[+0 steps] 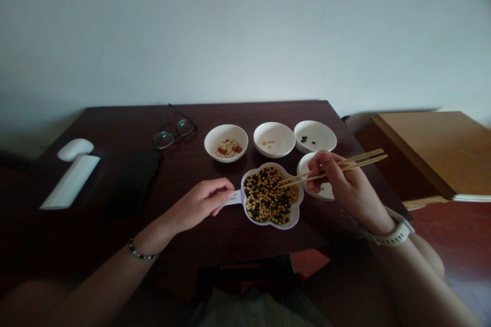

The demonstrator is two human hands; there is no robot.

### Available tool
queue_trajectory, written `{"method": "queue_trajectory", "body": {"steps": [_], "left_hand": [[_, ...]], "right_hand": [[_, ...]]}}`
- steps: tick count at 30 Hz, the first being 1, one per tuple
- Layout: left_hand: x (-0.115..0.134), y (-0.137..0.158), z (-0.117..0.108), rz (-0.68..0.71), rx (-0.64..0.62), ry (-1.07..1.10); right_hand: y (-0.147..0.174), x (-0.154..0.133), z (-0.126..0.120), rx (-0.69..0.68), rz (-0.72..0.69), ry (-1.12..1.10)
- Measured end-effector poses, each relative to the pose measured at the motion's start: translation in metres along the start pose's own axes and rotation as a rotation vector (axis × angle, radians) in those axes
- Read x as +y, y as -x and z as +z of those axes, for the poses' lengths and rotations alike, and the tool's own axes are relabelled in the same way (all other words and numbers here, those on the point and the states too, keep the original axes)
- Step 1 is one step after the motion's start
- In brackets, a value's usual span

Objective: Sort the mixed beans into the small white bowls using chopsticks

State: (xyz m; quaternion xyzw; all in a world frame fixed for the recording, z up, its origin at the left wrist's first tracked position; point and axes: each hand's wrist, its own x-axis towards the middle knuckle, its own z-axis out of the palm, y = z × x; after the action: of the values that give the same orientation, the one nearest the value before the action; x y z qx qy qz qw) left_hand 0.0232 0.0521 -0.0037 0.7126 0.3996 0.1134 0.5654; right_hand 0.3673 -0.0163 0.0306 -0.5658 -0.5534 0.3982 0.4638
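Observation:
My left hand [205, 202] grips the handle of a white, purple-rimmed, flower-shaped dish [295, 214]. Mixed yellow and black beans [268, 195] fill much of it. In my right hand [341, 179] is a pair of wooden chopsticks [362, 159], their tips down among the beans near the dish's centre. Whether the tips pinch a bean is too small to tell. Partly hidden behind my right hand stands a white bowl [304, 164] with a little dark bit inside. Behind the dish are a bowl [273, 152] with a few pale pieces and a bowl [324, 135] with several black beans.
Another white bowl [226, 156] holds pale and red pieces at the back. Eyeglasses [174, 135] lie left of it on the dark table [215, 235]. Farther left are a white mouse [75, 149], a long white object [71, 184] and a flat black object [132, 179]. A wooden surface [441, 148] stands right.

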Motion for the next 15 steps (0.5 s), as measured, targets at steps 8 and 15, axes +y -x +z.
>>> {"method": "queue_trajectory", "body": {"steps": [8,15], "left_hand": [[0.000,0.001,0.000,-0.003,0.000,0.016],[0.000,0.001,0.000,0.000,-0.003,0.017]], "right_hand": [[0.001,-0.005,0.000,0.057,-0.006,-0.082],[-0.001,-0.006,-0.009,0.089,-0.013,-0.156]]}}
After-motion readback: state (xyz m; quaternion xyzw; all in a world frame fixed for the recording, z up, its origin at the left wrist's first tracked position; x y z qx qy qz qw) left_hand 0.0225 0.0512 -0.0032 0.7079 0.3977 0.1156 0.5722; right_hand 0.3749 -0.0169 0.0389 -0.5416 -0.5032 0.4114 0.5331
